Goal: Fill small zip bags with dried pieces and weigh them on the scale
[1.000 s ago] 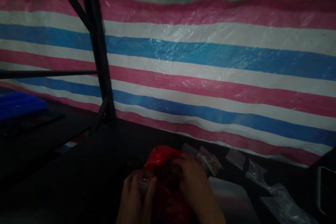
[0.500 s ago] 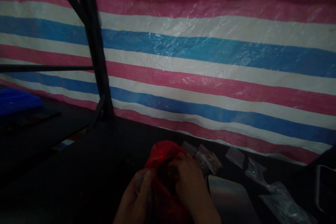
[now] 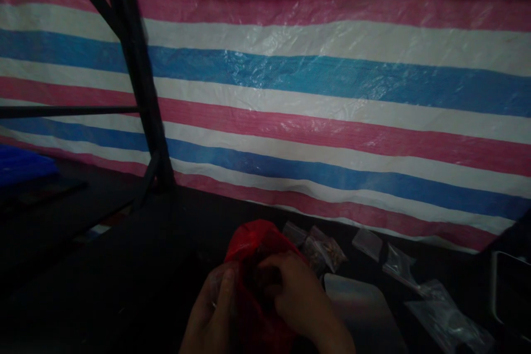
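A red plastic bag (image 3: 255, 235) stands with its mouth open at the bottom middle of the head view. My left hand (image 3: 213, 310) is closed at the bag's left side, with a small clear plastic bag (image 3: 215, 286) pinched under the thumb. My right hand (image 3: 296, 296) reaches into the mouth of the red bag from the right, its fingers curled. Whatever lies between those fingertips is hidden in the dark inside of the bag. Just beyond my right hand are small zip bags (image 3: 332, 254) with small brownish pieces in them.
A flat silvery panel (image 3: 360, 304) lies right of my hands on the black table (image 3: 199, 215). Several clear plastic bags (image 3: 448, 315) spread farther right, beside a dark object with a pale rim (image 3: 493, 287). A black metal frame (image 3: 139, 88) stands left, before a striped tarp (image 3: 311, 127).
My right hand has shifted slightly left within the red bag's mouth, its fingers more curled. My left hand keeps its grip. The whole view has moved a little.
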Motion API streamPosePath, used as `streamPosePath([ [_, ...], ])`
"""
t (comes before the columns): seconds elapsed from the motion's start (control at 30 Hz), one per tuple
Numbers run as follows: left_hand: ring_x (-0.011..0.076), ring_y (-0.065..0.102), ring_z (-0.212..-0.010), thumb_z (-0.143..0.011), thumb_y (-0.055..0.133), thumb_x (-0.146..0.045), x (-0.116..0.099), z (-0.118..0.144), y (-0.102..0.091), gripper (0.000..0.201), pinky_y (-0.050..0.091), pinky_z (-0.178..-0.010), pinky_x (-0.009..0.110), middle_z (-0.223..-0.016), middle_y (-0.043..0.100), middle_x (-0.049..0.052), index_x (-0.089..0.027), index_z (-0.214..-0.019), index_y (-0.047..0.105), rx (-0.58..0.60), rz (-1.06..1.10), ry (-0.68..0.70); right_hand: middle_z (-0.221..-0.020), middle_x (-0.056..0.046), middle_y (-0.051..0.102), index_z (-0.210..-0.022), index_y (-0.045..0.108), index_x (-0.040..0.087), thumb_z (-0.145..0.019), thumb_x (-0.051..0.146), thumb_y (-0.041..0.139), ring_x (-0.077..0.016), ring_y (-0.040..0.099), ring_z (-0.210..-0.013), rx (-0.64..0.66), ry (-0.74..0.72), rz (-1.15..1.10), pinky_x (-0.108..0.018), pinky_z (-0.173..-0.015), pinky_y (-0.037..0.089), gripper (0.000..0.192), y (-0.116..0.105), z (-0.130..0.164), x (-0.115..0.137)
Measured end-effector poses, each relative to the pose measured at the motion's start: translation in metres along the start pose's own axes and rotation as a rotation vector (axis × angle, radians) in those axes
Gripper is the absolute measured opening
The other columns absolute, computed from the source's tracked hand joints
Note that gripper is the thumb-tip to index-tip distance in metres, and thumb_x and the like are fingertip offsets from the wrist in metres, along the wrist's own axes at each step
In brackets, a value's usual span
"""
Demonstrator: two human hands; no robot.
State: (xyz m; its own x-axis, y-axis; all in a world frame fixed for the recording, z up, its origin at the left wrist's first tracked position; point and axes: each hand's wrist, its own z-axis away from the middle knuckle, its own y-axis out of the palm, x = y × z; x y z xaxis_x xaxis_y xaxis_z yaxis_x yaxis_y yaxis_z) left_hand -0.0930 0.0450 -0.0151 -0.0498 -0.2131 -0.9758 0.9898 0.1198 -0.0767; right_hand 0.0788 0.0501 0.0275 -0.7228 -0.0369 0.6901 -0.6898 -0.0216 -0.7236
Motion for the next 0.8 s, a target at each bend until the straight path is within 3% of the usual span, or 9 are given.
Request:
streamPosePath([
  [0.1, 0.0322, 0.071, -0.124, -0.088, 0.055, -0.077, 0.0, -0.002, 0.001, 0.069, 0.059, -0.105, 0.041, -0.132, 0.075, 0.012, -0.021, -0.126, 0.068, 0.067, -0.077, 0.048, -0.111, -0.003, 0.082, -0.106, 0.082, 0.026, -0.074, 0.001, 0.06, -0.0231, 0.073, -0.111, 0.016, -0.011, -0.118, -0.032, -0.097, 0.051, 0.047, -0.002, 0.001, -0.004],
  [0.2, 0.0322, 0.068, -0.126, -0.09, 0.059, -0.071, 0.007, -0.008, 0.001, 0.062, 0.054, -0.113, 0.046, -0.131, 0.072, 0.013, -0.021, -0.126, 0.068, 0.098, -0.117, 0.217, -0.118, -0.005, 0.08, -0.111, 0.08, 0.024, -0.076, 0.003, 0.061, -0.0242, 0.072, -0.116, -0.018, -0.001, -0.21, -0.033, -0.101, 0.051, 0.045, -0.008, 0.002, -0.006],
  [0.33, 0.0366, 0.059, -0.136, -0.087, 0.069, -0.058, 0.027, -0.018, 0.003, 0.046, 0.051, -0.115, 0.055, -0.144, 0.055, 0.014, -0.024, -0.119, 0.074, -0.004, -0.213, 0.435, -0.118, -0.004, 0.08, -0.117, 0.077, 0.023, -0.08, 0.003, 0.059, -0.0213, 0.073, -0.111, 0.0, -0.076, -0.392, -0.032, -0.101, 0.052, 0.046, -0.022, 0.009, 0.0],
  [0.47, 0.0401, 0.051, -0.141, -0.09, 0.068, -0.044, 0.046, -0.024, 0.009, 0.036, 0.05, -0.113, 0.062, -0.153, 0.044, 0.015, -0.027, -0.121, 0.074, -0.08, -0.384, 0.612, -0.12, -0.002, 0.077, -0.116, 0.078, 0.026, -0.078, 0.0, 0.06, -0.0209, 0.07, -0.115, -0.061, -0.092, -0.315, -0.032, -0.106, 0.049, 0.05, -0.03, 0.019, 0.013],
  [0.6, 0.0415, 0.058, -0.127, -0.083, 0.072, -0.051, 0.056, -0.028, 0.015, 0.038, 0.056, -0.103, 0.062, -0.141, 0.058, 0.017, -0.027, -0.114, 0.076, -0.183, -0.441, 0.734, -0.122, -0.004, 0.071, -0.112, 0.08, 0.026, -0.076, -0.005, 0.055, -0.0183, 0.068, -0.114, -0.031, -0.128, -0.206, -0.028, -0.102, 0.049, 0.054, -0.027, 0.022, 0.027],
  [0.7, 0.0394, 0.064, -0.111, -0.078, 0.073, -0.059, 0.058, -0.033, 0.016, 0.044, 0.059, -0.091, 0.058, -0.123, 0.067, 0.017, -0.026, -0.107, 0.076, -0.214, -0.426, 0.692, -0.12, -0.003, 0.068, -0.107, 0.081, 0.026, -0.072, -0.009, 0.051, -0.0154, 0.069, -0.107, 0.018, -0.214, -0.139, -0.024, -0.095, 0.05, 0.058, -0.024, 0.022, 0.037],
  [0.8, 0.0363, 0.066, -0.101, -0.077, 0.073, -0.053, 0.058, -0.039, 0.015, 0.04, 0.059, -0.087, 0.057, -0.112, 0.071, 0.015, -0.025, -0.105, 0.076, -0.181, -0.414, 0.658, -0.116, -0.001, 0.067, -0.106, 0.081, 0.027, -0.071, -0.011, 0.048, -0.0137, 0.068, -0.105, 0.023, -0.288, -0.111, -0.022, -0.091, 0.05, 0.061, -0.022, 0.021, 0.044],
])
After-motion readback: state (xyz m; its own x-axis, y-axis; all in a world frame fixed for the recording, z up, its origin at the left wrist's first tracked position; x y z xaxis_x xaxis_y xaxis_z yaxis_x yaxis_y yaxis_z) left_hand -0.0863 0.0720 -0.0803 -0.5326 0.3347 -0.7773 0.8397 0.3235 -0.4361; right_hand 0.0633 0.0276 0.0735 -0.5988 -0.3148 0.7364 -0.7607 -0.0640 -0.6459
